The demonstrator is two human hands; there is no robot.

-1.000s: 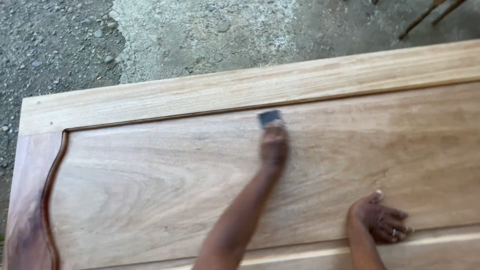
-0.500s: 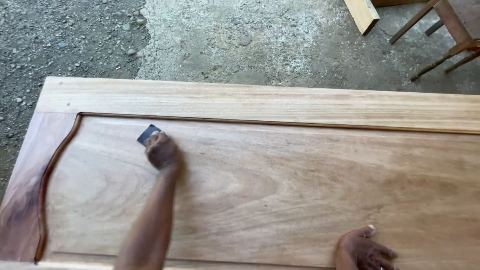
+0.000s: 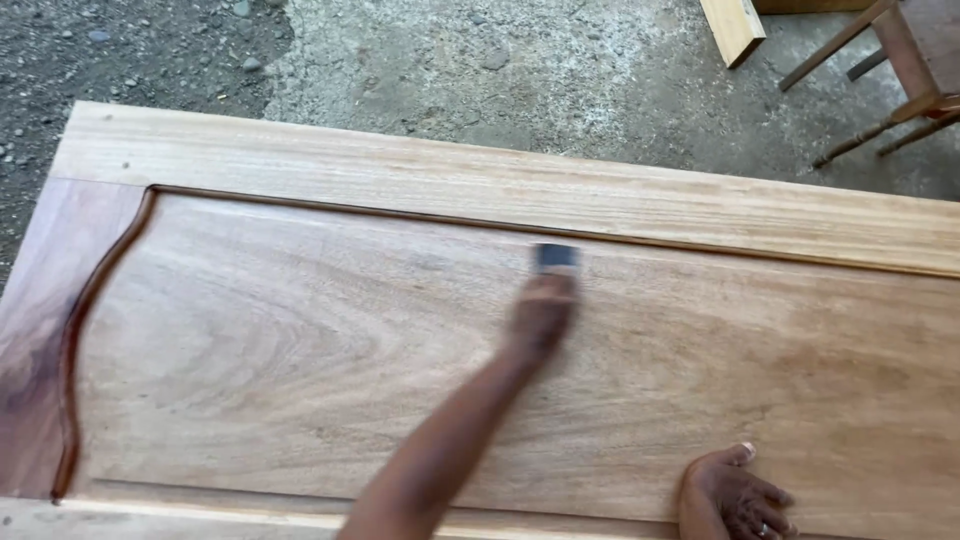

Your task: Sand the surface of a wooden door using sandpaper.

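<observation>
Two hands work on a large wooden door panel (image 3: 300,330) lying flat over gravel ground (image 3: 480,60). The left hand (image 3: 540,315) is blurred by motion; it is closed around a small dark sanding block (image 3: 556,258), which protrudes past the fingers and rests on the recessed panel face, just below the groove that borders the upper rail (image 3: 500,180). The left forearm runs diagonally from the bottom edge of the view up to that hand.

The right hand (image 3: 735,495) lies on the panel near the bottom edge, well apart from the block. It holds nothing; the fingers are loosely curled and the thumb points up against the wood.

The left end of the door shows darker, reddish wood (image 3: 40,330) beside a curved groove. Beyond the door, at top right, stand brown wooden furniture legs (image 3: 880,60) and a pale plank end (image 3: 733,25).
</observation>
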